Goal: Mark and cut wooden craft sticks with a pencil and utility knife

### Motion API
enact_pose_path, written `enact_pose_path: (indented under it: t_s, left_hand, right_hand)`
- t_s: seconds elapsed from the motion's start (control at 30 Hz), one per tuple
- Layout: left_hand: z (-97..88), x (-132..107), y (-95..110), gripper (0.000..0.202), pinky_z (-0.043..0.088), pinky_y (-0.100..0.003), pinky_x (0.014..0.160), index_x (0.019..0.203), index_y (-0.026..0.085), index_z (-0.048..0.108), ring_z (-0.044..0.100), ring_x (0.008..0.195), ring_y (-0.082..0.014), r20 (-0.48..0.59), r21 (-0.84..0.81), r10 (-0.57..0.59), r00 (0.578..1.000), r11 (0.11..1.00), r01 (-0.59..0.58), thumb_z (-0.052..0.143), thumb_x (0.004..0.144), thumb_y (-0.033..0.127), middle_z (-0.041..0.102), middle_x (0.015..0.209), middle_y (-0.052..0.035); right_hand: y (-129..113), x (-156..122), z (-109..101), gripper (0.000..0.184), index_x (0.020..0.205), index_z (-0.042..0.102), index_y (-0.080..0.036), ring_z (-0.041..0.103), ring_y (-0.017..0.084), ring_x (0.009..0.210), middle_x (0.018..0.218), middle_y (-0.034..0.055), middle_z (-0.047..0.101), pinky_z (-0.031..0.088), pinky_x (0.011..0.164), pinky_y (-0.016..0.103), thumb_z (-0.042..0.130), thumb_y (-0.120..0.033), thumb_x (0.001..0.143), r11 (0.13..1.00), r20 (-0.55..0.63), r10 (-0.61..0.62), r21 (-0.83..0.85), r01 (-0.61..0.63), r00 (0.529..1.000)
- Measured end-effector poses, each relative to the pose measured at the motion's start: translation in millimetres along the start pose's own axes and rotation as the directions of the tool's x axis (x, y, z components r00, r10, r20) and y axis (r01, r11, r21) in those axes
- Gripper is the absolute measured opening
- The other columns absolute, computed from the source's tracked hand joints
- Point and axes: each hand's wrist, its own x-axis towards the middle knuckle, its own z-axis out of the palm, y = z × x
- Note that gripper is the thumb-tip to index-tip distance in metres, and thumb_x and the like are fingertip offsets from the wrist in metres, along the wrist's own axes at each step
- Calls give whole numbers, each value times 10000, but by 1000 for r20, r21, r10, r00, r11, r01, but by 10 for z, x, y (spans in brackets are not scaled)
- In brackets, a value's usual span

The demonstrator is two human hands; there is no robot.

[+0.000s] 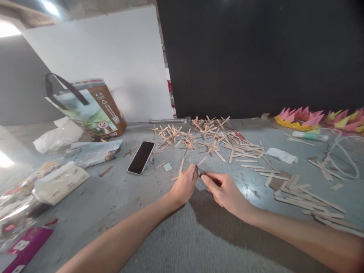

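My left hand is closed, its fingers pinched around a thin wooden craft stick whose end pokes out past the fingertips. Wrapped in my right hand is a small dark-handled knife, its short metal blade touching or nearly touching the stick beside my left fingers. The fingers hide most of both things. Just beyond my hands lies a heap of small crossed-stick pieces, and another loose stick rests by my left knuckles.
Loose craft sticks spread over the right side of the grey table. A phone lies left of my hands. Farther left are a printed bag and plastic packets. Pink-yellow paper crowns, a glue stick and a white cable lie right.
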Motion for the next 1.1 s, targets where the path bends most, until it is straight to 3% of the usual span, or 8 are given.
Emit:
enact_pose_path:
  t_s: [0.2, 0.4, 0.6, 0.9, 1.1]
  left_hand:
    - [0, 8, -27, 255, 310, -286, 611, 817, 250, 346, 420, 601, -139, -19, -7, 5, 1000, 1000, -5, 376, 1065, 304, 453, 682, 51]
    - [8, 1, -18, 248, 300, -283, 604, 817, 249, 346, 397, 600, -140, -8, -9, 18, 1000, 1000, -18, 382, 1055, 306, 442, 680, 50]
    - [18, 6, -38, 255, 279, -274, 589, 822, 248, 342, 394, 587, -129, -30, -39, 22, 999, 999, -23, 386, 1060, 331, 439, 664, 59]
    - [31, 16, -60, 287, 245, -259, 560, 789, 248, 313, 337, 556, -110, -43, -51, 12, 999, 999, -14, 398, 1049, 335, 379, 619, 82]
    - [34, 14, -73, 289, 234, -265, 544, 783, 251, 299, 336, 539, -109, -48, -52, 11, 999, 999, -14, 417, 1042, 302, 376, 599, 86]
  right_hand:
    - [17, 29, -12, 468, 823, 656, -188, 333, 93, 457, 562, -78, 336, 296, 495, 274, 565, -595, 1035, 1000, 10, -7, 3, 7, 1000]
    - [2, 123, -78, 488, 856, 671, -183, 343, 93, 440, 612, -58, 403, 234, 465, 276, 538, -619, 1029, 1000, 82, 29, 3, -30, 996]
    - [11, 141, -82, 431, 833, 637, -191, 323, 130, 598, 660, -53, 331, 239, 573, 296, 520, -541, 1056, 979, 40, -112, -167, 117, 993]
    - [4, 130, -127, 403, 799, 545, -219, 317, 133, 604, 641, -67, 377, 262, 587, 296, 505, -503, 1083, 919, 28, -186, -350, 183, 982]
    - [66, 94, -111, 391, 936, 687, -207, 387, 144, 572, 632, -42, 510, 316, 576, 303, 501, -514, 1089, 852, -5, -259, -473, 226, 966]
